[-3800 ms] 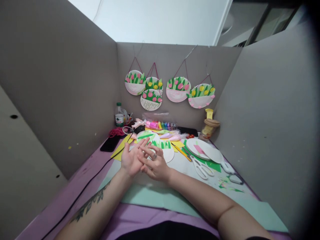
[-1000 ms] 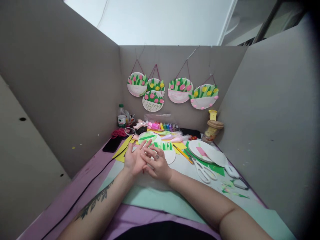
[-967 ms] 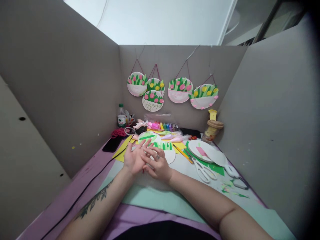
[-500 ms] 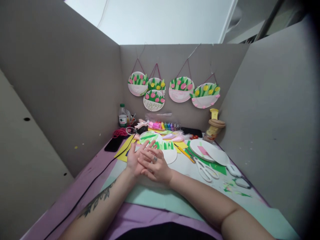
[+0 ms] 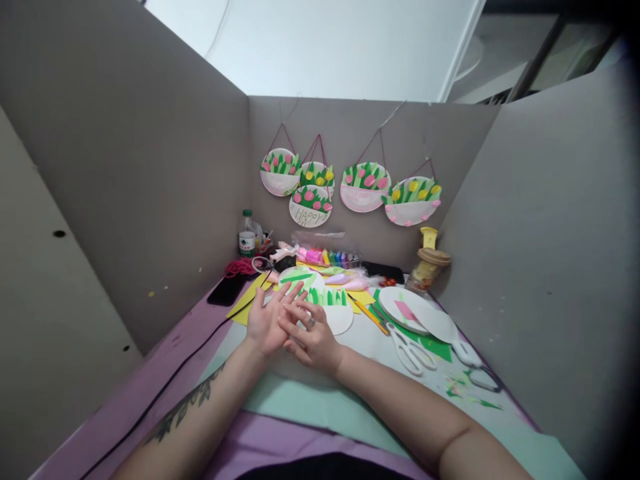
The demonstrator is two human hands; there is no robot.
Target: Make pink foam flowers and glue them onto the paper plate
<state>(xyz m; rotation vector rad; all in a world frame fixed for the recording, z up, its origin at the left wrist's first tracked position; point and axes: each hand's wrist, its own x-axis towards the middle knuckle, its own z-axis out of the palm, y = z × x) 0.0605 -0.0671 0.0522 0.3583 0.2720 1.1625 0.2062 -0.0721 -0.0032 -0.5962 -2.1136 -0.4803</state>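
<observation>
My left hand (image 5: 270, 325) is held palm up over the table, fingers stretched out. My right hand (image 5: 314, 339), with a ring on one finger, lies across the left palm, its fingers slightly bent and apart. Nothing shows between the two hands, though the spot where the right fingertips meet the palm is partly hidden. Just beyond the hands lies a white paper plate piece (image 5: 339, 320) with green paper leaves (image 5: 333, 297) along its upper edge. Behind it is a round white plate (image 5: 287, 275) with green strips on it.
White scissors (image 5: 411, 350), a yellow utility knife (image 5: 369, 315) and stacked paper plates (image 5: 390, 301) lie to the right, near green paper scraps (image 5: 463, 387). A black phone (image 5: 226, 291) and a bottle (image 5: 247, 237) stand left. A black cable (image 5: 185, 363) crosses the left side. Decorated plates (image 5: 366, 200) hang behind.
My hands have shifted slightly left, with the right fingers drawn a little down the left palm. The whole view has tilted slightly. The things on the table look unmoved.
</observation>
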